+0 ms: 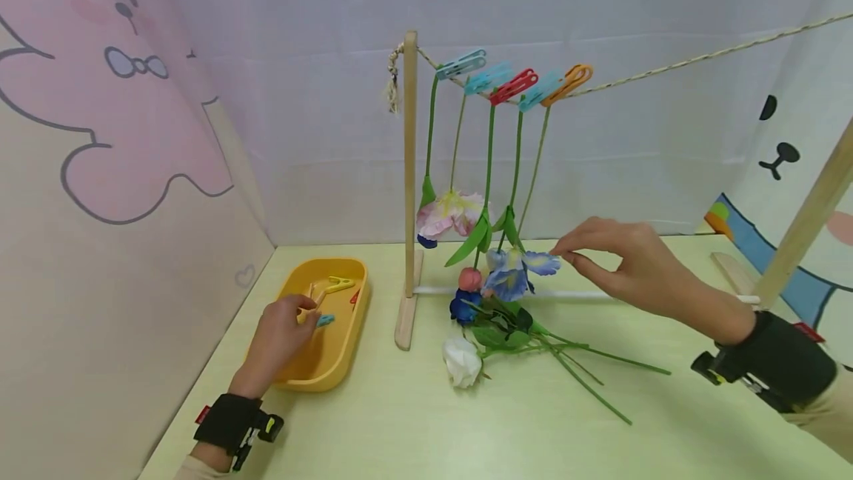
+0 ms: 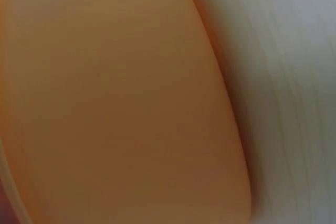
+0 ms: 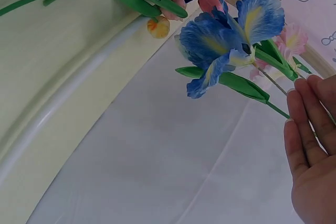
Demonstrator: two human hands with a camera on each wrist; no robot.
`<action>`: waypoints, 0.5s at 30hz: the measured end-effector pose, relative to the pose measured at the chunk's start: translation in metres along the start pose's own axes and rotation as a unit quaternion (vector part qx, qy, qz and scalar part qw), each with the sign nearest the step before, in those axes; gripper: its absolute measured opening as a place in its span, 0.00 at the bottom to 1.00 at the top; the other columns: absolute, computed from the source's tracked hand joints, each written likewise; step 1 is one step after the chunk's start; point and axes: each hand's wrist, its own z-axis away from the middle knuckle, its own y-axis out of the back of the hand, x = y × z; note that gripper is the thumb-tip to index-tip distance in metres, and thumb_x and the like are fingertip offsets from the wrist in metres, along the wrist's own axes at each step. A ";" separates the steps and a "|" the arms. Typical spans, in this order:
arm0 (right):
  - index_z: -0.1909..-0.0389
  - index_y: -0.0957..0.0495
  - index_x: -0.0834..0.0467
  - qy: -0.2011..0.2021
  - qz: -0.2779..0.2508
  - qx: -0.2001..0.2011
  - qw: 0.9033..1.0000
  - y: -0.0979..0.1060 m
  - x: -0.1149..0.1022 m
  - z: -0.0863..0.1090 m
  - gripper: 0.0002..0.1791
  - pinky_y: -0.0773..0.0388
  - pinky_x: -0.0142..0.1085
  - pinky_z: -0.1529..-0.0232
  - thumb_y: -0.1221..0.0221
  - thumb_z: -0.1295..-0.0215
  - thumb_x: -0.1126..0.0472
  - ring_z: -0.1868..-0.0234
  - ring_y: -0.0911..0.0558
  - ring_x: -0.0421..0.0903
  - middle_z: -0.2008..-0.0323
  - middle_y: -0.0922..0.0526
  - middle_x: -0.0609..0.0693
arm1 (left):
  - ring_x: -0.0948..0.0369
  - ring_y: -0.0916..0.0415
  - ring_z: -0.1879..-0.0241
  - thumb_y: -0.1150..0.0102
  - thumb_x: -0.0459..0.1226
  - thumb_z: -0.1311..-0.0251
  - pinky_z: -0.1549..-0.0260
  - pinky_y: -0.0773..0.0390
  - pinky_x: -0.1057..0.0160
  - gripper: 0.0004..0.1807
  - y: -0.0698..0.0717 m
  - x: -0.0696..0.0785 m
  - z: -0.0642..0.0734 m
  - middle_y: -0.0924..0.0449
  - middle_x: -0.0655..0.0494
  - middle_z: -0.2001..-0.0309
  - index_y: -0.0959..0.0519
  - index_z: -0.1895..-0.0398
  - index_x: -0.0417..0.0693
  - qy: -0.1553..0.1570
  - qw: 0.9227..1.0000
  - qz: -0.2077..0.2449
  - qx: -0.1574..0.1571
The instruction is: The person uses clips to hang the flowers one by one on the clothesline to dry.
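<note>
My left hand (image 1: 283, 328) reaches down into a yellow tray (image 1: 363, 317), fingers bent. A teal clothespin (image 1: 325, 321) lies right by its thumb; I cannot tell whether the fingers grip it. At the blue iris (image 1: 509, 276), my right hand (image 1: 633, 265) holds its fingertips by the outer petal. The right wrist view shows those fingers (image 3: 299, 103) fairly straight beside the stems, with the blue iris (image 3: 226, 40) hanging head down. Orange (image 1: 574, 82), red (image 1: 516, 86) and blue clothespins (image 1: 461, 64) clip several flowers to a rope (image 1: 693, 61).
A wooden post (image 1: 410, 169) stands left of the flowers, another (image 1: 816, 213) at the right, joined by a white rod (image 1: 586, 294). A white rose (image 1: 461, 361) and other stems lie on the table (image 1: 466, 435). In the tray are a yellow clothespin (image 1: 340, 284) and a red one (image 1: 355, 296).
</note>
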 end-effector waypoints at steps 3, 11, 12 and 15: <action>0.59 0.14 0.49 -0.009 -0.001 -0.011 1.000 -0.005 0.001 0.004 0.20 0.22 0.31 0.70 0.33 0.52 0.73 0.60 0.18 0.36 0.61 0.13 0.42 | 0.51 0.24 0.70 0.34 0.34 0.43 0.72 0.20 0.55 0.15 -0.001 -0.006 -0.001 0.15 0.39 0.61 0.17 0.57 0.30 0.022 0.999 0.001 -0.030; 0.59 0.14 0.49 -0.028 -0.008 -0.030 0.999 -0.014 0.002 0.013 0.18 0.23 0.30 0.69 0.34 0.48 0.72 0.60 0.18 0.36 0.62 0.14 0.42 | 0.46 0.21 0.64 0.31 0.30 0.47 0.62 0.19 0.46 0.14 -0.006 -0.012 -0.003 0.15 0.37 0.62 0.17 0.60 0.28 -0.013 0.999 -0.012 -0.045; 0.59 0.14 0.49 -0.030 -0.009 -0.032 0.999 -0.015 0.003 0.013 0.18 0.22 0.31 0.68 0.34 0.47 0.71 0.60 0.19 0.35 0.61 0.14 0.41 | 0.46 0.21 0.64 0.30 0.29 0.49 0.61 0.19 0.46 0.13 -0.006 -0.012 -0.003 0.15 0.38 0.62 0.17 0.60 0.29 -0.021 0.999 -0.020 -0.040; 0.59 0.14 0.49 -0.025 -0.006 -0.031 0.999 -0.018 0.003 0.014 0.18 0.21 0.33 0.69 0.34 0.48 0.71 0.60 0.18 0.35 0.61 0.14 0.41 | 0.46 0.22 0.66 0.29 0.28 0.52 0.62 0.20 0.45 0.13 -0.007 -0.008 -0.006 0.17 0.38 0.65 0.17 0.63 0.29 -0.056 0.997 -0.040 -0.031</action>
